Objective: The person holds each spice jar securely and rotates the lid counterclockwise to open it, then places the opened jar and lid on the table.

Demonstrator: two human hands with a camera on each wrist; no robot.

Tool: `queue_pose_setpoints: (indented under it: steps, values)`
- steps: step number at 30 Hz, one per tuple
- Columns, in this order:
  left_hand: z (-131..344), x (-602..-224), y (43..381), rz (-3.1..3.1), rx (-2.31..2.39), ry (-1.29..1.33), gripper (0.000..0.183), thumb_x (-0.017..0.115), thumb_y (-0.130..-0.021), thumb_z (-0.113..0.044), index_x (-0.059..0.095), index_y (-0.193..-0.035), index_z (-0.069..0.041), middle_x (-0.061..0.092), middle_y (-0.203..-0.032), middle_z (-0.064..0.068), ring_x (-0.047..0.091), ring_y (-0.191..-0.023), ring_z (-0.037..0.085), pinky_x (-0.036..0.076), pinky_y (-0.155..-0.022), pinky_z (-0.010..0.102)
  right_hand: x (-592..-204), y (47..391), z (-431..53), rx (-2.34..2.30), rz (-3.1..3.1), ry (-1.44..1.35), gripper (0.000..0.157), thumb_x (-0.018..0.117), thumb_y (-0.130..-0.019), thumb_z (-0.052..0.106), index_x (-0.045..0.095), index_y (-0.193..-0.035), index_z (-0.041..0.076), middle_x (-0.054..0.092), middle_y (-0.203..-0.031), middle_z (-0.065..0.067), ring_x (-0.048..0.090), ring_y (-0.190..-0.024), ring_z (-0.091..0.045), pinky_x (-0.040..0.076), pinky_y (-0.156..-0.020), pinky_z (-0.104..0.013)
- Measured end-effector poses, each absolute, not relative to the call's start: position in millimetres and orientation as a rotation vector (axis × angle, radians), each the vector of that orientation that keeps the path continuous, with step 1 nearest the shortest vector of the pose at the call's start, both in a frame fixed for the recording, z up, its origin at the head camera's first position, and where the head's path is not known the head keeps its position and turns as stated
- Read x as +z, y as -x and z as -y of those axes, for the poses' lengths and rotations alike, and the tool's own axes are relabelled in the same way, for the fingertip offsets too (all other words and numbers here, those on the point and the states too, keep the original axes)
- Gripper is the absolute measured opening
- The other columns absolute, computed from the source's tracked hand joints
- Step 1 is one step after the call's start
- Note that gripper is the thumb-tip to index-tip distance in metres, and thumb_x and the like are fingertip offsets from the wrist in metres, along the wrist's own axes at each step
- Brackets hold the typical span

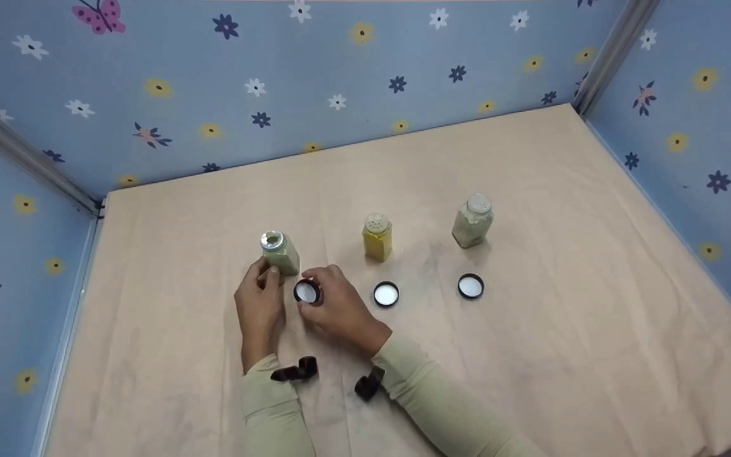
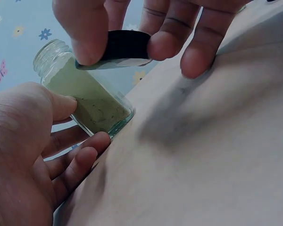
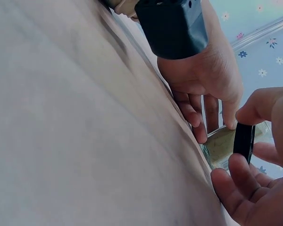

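My left hand [image 1: 259, 306] grips the lower part of a square glass spice jar [image 1: 283, 256] that stands on the cloth at the left. Pale green powder fills much of it, and its threaded mouth [image 2: 51, 51] is uncovered in the left wrist view. Just to the right, my right hand [image 1: 342, 311] pinches a black jar lid [image 1: 306, 292] by its rim, with the white inside facing up toward the head camera. Lid and jar mouth are apart. In the right wrist view the lid [image 3: 244, 141] is edge-on, partly covering the jar behind it.
A yellow-filled shaker jar [image 1: 377, 241] and a pale green one [image 1: 473, 222], both with perforated tops, stand farther right. Before them lie two black lids, one in the middle [image 1: 386, 294] and one at right [image 1: 471, 286]. Flowered panels [image 1: 365, 70] bound the cloth-covered table [image 1: 568, 330].
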State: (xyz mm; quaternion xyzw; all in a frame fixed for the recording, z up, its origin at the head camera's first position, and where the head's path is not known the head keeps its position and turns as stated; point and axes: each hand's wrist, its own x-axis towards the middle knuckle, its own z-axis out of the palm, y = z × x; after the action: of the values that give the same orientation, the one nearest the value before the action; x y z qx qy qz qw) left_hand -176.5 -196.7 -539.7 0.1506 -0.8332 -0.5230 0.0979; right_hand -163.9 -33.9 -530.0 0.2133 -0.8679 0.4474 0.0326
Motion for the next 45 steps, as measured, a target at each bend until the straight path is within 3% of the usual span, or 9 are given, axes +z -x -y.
queue_pose_setpoints:
  steps: [8,18,31,40,45]
  values:
    - [194.0,-534.6,180.5,2.479,-1.528,-0.43,0.04,0.05,-0.095,-0.028,0.051,-0.132,-0.013,0.058,-0.123,0.005,0.057,-0.104,0.017,0.043,-0.09,0.034,-526.9,163.1,31.8,1.308,2.731,-0.667,0.05,0.069,-0.076,0.023,0.052,-0.122,0.012,0.048,-0.099,-0.002,0.049,-0.081,-0.009,0.043,-0.072,-0.02]
    - [195.8,-535.7,176.2,2.486,-1.527,-0.455,0.042,0.048,-0.095,-0.036,0.05,-0.133,-0.02,0.057,-0.124,0.001,0.056,-0.103,0.014,0.044,-0.087,0.034,-529.6,160.8,34.7,1.165,2.77,-0.772,0.054,0.07,-0.074,0.024,0.051,-0.123,0.015,0.049,-0.096,0.0,0.05,-0.074,-0.009,0.044,-0.068,-0.021]
    - [195.9,-536.0,178.2,2.478,-1.549,-0.458,0.042,0.048,-0.095,-0.035,0.05,-0.133,-0.019,0.056,-0.125,0.002,0.056,-0.105,0.015,0.044,-0.088,0.032,-529.9,162.9,34.3,1.107,2.81,-0.786,0.055,0.071,-0.072,0.023,0.052,-0.123,0.015,0.051,-0.097,0.0,0.051,-0.074,-0.011,0.044,-0.067,-0.023]
    - [195.5,-539.3,176.9,2.474,-1.549,-0.495,0.041,0.049,-0.095,-0.035,0.051,-0.133,-0.019,0.056,-0.125,0.001,0.056,-0.104,0.013,0.044,-0.087,0.031,-532.1,160.3,33.0,1.126,2.805,-0.812,0.048,0.069,-0.074,0.02,0.055,-0.119,0.015,0.05,-0.096,0.002,0.048,-0.074,-0.01,0.042,-0.066,-0.021]
    - [197.1,-538.4,176.3,2.507,-1.525,-0.517,0.041,0.048,-0.095,-0.036,0.05,-0.134,-0.021,0.055,-0.127,0.0,0.054,-0.106,0.014,0.042,-0.09,0.032,-529.8,159.0,32.6,1.223,2.787,-0.787,0.038,0.067,-0.08,0.023,0.057,-0.115,0.013,0.051,-0.092,0.001,0.047,-0.073,-0.007,0.04,-0.064,-0.019]
